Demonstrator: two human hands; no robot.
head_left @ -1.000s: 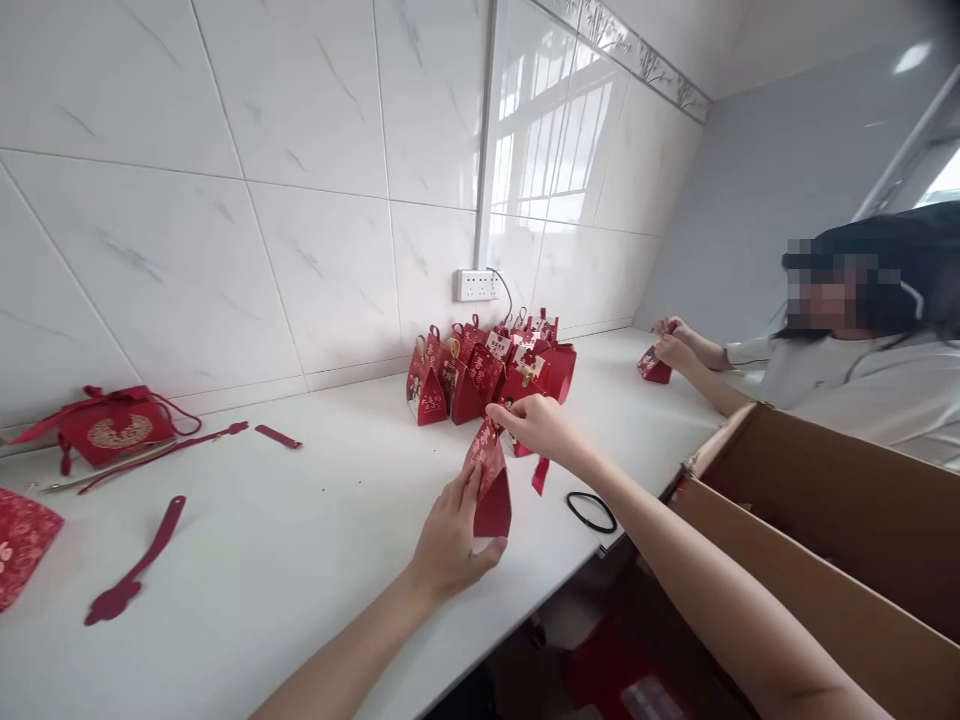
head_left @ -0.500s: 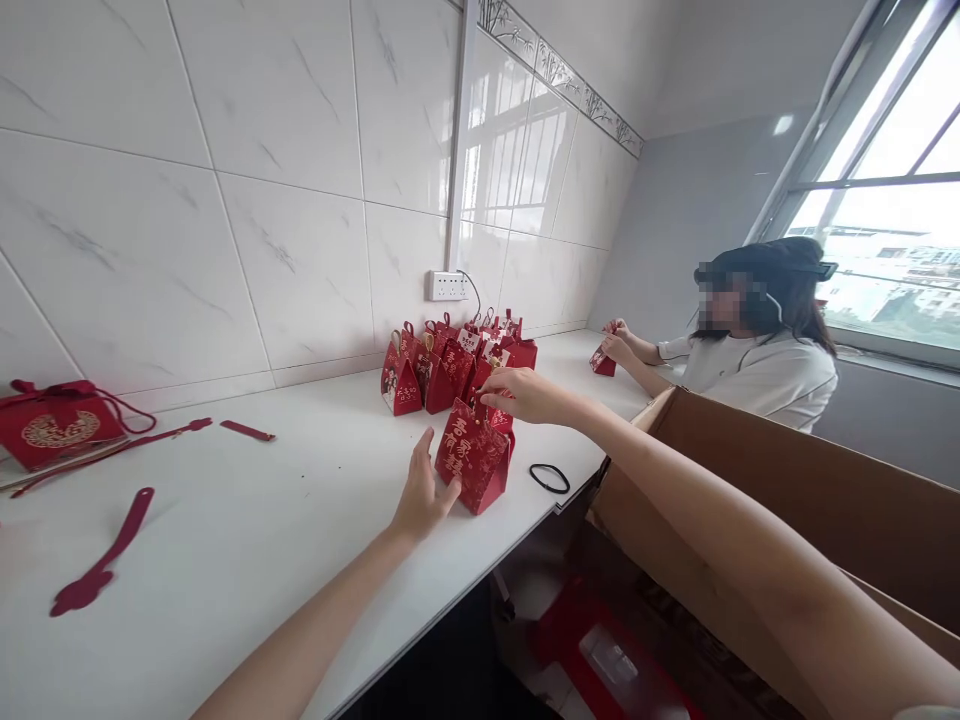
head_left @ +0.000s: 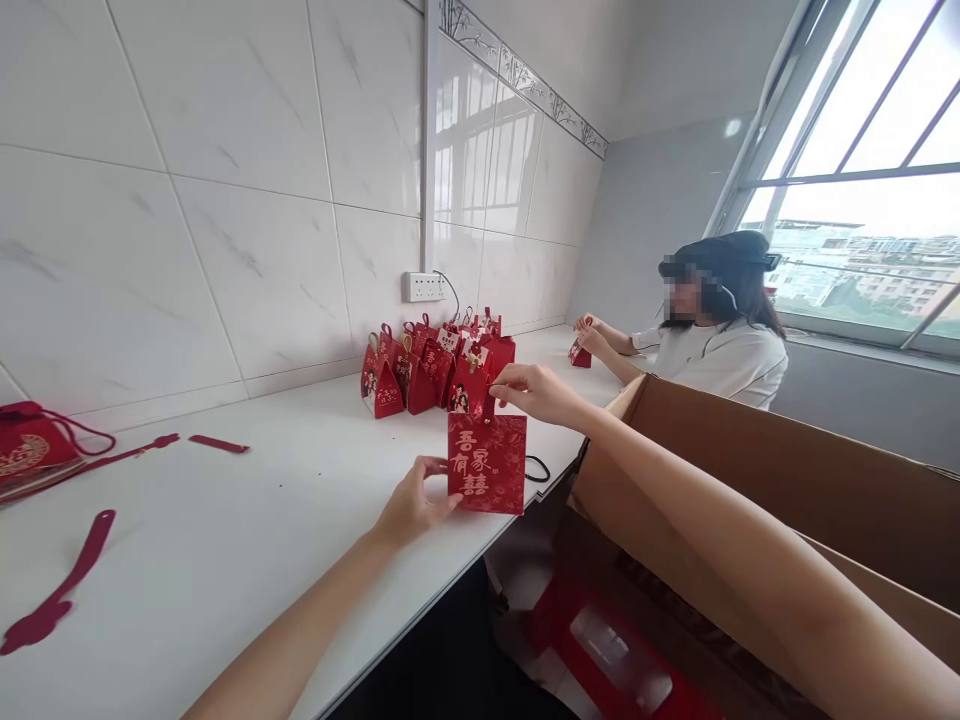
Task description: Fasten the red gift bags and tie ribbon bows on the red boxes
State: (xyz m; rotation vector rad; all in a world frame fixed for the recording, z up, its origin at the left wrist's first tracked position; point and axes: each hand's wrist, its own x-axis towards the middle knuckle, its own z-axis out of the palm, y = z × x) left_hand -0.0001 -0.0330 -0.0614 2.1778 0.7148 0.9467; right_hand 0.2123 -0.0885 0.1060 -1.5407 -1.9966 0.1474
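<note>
A small red gift box (head_left: 487,463) with gold characters is held upright just above the front edge of the white counter (head_left: 225,540). My left hand (head_left: 411,503) grips its lower left corner with thumb and fingers. My right hand (head_left: 534,391) pinches the top of the box from above. Behind it a cluster of several finished red boxes (head_left: 431,365) stands near the wall.
A black hair band (head_left: 535,468) lies behind the held box. Red strips (head_left: 56,595) and a red pouch (head_left: 30,445) lie at the left. A big open cardboard carton (head_left: 787,480) stands at the right. Another person (head_left: 712,335) at the far end handles a red box (head_left: 578,352).
The box has turned so its flat printed face looks at me, and it has been lifted toward the counter's front edge. The view has swung right.
</note>
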